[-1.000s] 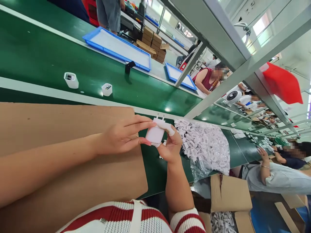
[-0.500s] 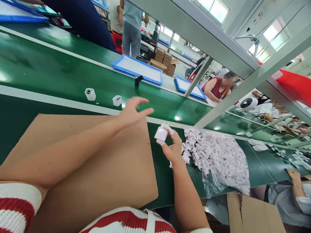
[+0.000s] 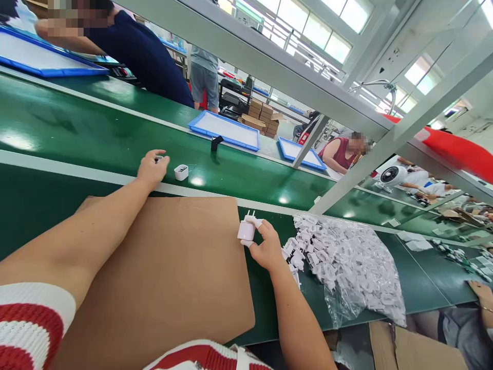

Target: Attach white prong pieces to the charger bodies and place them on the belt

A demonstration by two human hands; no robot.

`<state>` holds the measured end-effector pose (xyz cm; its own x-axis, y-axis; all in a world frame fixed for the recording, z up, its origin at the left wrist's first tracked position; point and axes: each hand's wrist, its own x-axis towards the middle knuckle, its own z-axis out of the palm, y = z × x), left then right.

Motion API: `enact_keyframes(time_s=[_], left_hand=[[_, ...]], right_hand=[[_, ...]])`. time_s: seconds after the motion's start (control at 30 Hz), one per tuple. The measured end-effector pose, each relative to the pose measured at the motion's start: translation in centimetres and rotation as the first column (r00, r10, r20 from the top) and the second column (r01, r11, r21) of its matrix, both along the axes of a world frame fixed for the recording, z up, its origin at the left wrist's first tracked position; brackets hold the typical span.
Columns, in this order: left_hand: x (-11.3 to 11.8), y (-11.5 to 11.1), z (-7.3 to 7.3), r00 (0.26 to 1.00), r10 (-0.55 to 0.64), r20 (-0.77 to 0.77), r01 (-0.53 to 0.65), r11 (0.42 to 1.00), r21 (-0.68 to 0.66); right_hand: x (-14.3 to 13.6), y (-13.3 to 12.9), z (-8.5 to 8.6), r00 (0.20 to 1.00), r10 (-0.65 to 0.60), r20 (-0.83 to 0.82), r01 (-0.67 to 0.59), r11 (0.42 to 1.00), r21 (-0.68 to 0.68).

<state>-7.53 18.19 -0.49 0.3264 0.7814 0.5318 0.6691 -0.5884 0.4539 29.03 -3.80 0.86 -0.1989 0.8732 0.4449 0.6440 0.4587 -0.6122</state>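
My left hand [image 3: 151, 172] is on the green belt, its fingers curled round a white charger housing [image 3: 157, 160] that they mostly hide. Just to its right stands another white charger housing [image 3: 181, 172], open end up with dark parts inside. In my right hand [image 3: 265, 244] a white plug charger [image 3: 246, 230] is pinched between thumb and forefinger, both wearing white finger covers. Its two prongs point up. Beside that hand lies a heap of small white plastic parts [image 3: 314, 246], spilling from a clear plastic bag [image 3: 370, 272].
A brown cardboard sheet [image 3: 185, 277] covers the bench before me. Across the belt [image 3: 96, 139] lie blue-rimmed trays [image 3: 225, 130] and a small black object [image 3: 216, 143]. A slanting metal post [image 3: 346, 182] rises at the right. Co-workers sit and stand beyond.
My left hand has moved left, past the nearer housing, and closed round the farther one. My right hand still holds the charger, its prongs now more upright. The view has shifted slightly.
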Motion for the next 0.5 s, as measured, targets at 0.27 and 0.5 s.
enact_keyframes(time_s=[0.27,0.5], left_hand=[[3.0,-1.7,1.0,0.934,0.323,0.151,-0.292,0.936,-0.198],[10.6,-13.1,0.2,0.945,-0.100,0.312,0.245,0.848,-0.469]], right_hand=[[-0.4,0.0,-0.1,0.994,-0.018,-0.104,0.020,1.000,0.023],[-0.6,0.1,0.1,0.951,-0.070,-0.303,0.090,0.994,0.054]])
